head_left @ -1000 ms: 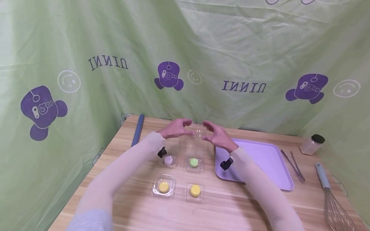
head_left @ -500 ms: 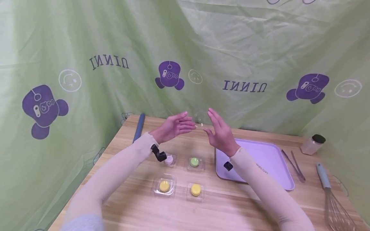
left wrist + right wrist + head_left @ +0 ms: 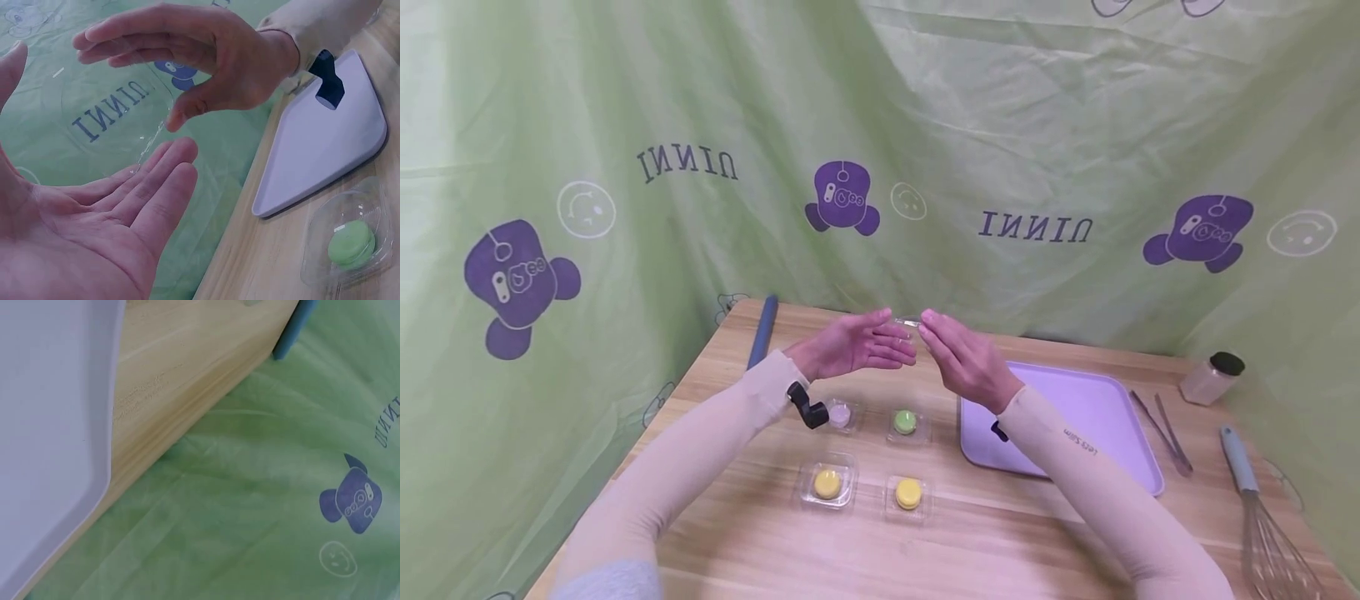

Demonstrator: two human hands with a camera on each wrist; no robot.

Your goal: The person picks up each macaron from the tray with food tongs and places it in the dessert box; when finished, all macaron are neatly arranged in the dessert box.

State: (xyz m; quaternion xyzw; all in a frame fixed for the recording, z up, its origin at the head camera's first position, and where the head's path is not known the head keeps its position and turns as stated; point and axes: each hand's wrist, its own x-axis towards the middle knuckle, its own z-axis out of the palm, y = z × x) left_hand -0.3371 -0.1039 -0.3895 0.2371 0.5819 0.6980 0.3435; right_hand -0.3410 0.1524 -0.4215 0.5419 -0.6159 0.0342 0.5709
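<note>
Raised above the far part of the table, a clear plastic box (image 3: 907, 322) is between my two hands; its see-through edge shows best in the left wrist view. My left hand (image 3: 857, 344) has its palm turned toward the box and straight fingers along its lower edge. The right hand (image 3: 964, 357) holds the box from the other side, fingers over it and thumb at its edge. On the table below sit clear boxes with macarons: a lilac macaron (image 3: 839, 414), a green macaron (image 3: 905, 422), one yellow macaron (image 3: 827, 483) and another yellow macaron (image 3: 908, 493).
A purple tray (image 3: 1097, 417) lies right of the boxes, with tongs (image 3: 1165, 433), a black-lidded jar (image 3: 1210, 379) and a whisk (image 3: 1240, 467) beyond it. A blue stick (image 3: 763, 332) lies at the table's far left. Green cloth (image 3: 737, 233) hangs behind the wooden table (image 3: 760, 533).
The clear box was lifted and tilted between my hands, then came down slightly. My left fingers have straightened; my right hand has turned, its fingers now over the box.
</note>
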